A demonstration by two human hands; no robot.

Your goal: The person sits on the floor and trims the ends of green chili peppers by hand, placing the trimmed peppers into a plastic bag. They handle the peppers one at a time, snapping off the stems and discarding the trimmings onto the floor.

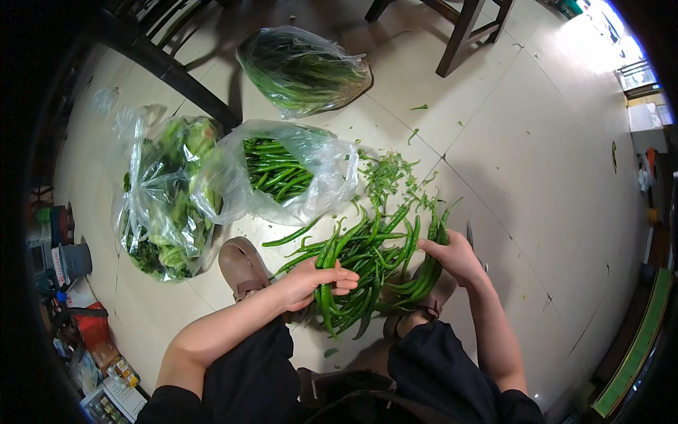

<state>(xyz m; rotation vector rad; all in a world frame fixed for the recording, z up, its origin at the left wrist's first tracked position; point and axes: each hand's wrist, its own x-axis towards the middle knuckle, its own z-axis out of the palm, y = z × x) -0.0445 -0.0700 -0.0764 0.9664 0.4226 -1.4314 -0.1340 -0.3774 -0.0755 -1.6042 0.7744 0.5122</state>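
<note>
A heap of long green chili peppers (365,254) lies on the tiled floor between my feet. At its left side, my left hand (323,281) is closed around several peppers that hang past the fingers. My right hand (453,257) grips another bunch of peppers (426,278) at the heap's right side, their stems pointing up and away. Behind the heap is a small pile of green stem trimmings (389,172). An open clear plastic bag (328,185) nearby holds many more green chilies (278,169). Partly behind my right wrist, a dark blade, perhaps of scissors (469,233), rests on the floor.
A tied clear bag of leafy vegetables (175,212) sits at the left. Farther back lies a bag of long green stalks (304,71). Dark wooden furniture legs (461,42) stand at the top. Boxes and a grey bin (75,259) line the left rim.
</note>
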